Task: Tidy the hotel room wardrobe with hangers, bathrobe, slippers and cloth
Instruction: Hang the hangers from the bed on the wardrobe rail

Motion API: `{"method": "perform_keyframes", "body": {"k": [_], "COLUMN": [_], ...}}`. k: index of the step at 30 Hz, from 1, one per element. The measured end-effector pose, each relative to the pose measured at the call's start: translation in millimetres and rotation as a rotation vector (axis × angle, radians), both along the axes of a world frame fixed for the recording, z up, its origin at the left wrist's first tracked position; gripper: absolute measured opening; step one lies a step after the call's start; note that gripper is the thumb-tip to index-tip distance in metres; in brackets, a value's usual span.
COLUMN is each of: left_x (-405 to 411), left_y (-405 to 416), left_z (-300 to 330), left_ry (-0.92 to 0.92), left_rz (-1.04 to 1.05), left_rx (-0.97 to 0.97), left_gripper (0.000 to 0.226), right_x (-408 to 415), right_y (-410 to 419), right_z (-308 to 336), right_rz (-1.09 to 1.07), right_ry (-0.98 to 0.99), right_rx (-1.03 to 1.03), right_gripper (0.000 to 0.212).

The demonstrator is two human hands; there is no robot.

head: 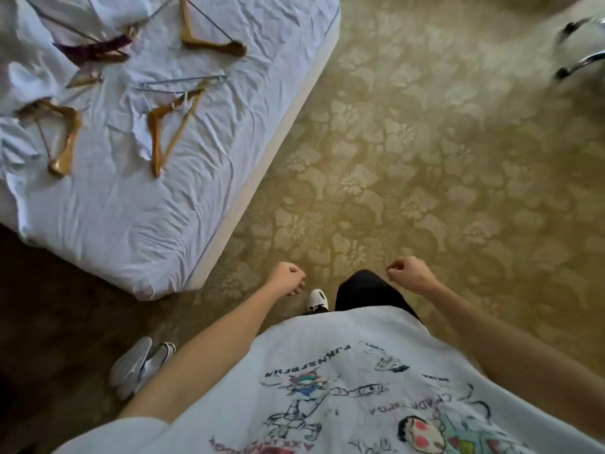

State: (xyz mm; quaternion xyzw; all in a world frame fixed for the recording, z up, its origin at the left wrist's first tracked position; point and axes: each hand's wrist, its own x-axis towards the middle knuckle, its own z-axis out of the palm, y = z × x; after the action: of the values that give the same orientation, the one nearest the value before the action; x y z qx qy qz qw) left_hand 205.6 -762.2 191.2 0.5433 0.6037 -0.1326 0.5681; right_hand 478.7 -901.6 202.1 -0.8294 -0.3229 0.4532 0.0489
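Observation:
Several wooden hangers lie scattered on the white bed (124,224): one at the far side (212,44), one on the left (67,139), one in the middle (163,132). A dark purple hanger (95,49) and a thin metal hanger (183,81) lie among them. White cloth, perhaps the bathrobe (65,11), is bunched at the top left. A pair of white slippers (140,365) lies on the carpet beside my left arm. My left hand (288,278) and my right hand (409,273) are held out over the floor, fingers curled, holding nothing.
Patterned beige carpet (425,158) spreads to the right of the bed. The wheeled legs of a chair (579,60) show at the top right. My shoe (317,298) and dark trouser leg are below my hands. A dark floor strip runs along the bed's near edge.

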Motion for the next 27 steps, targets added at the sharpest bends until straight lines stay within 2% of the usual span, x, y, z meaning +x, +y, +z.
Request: {"method": "perform_keyframes", "body": {"k": [6,10,14,19,22,27], "left_x": [140.5,207.4,244.5,276.6,286.9,300.9], "left_y": [118.7,205.3,279.2,350.2,381.2,448.9], "left_z": [3.6,-7.3,-4.4,4.8,7.6,-18.3], "left_ry": [-0.066,-0.014,0.111,0.158,0.205,0.271], "left_rz": [-0.167,-0.161,-0.065,0.12,0.149,0.179], "left_rx": [0.008,0.009,0.015,0.013,-0.004,-0.089], "left_gripper": [0.015,0.015,0.017,0.018,0.026,0.023], "right_x": [116.0,192.1,247.0,292.3,309.7,350.3], "right_y": [50.1,129.1,240.9,401.1,485.5,605.8], "right_z": [-22.7,-39.6,-26.5,-4.9,1.3,-3.7], "right_rz": [-0.158,-0.173,-0.033,0.179,0.271,0.418], "right_ry": [-0.005,0.012,0.026,0.069,0.094,0.081], "right_rx": [-0.084,-0.104,-0.071,0.018,0.039,0.025], "right_gripper": [0.015,0.018,0.018,0.012,0.017,0.019]}}
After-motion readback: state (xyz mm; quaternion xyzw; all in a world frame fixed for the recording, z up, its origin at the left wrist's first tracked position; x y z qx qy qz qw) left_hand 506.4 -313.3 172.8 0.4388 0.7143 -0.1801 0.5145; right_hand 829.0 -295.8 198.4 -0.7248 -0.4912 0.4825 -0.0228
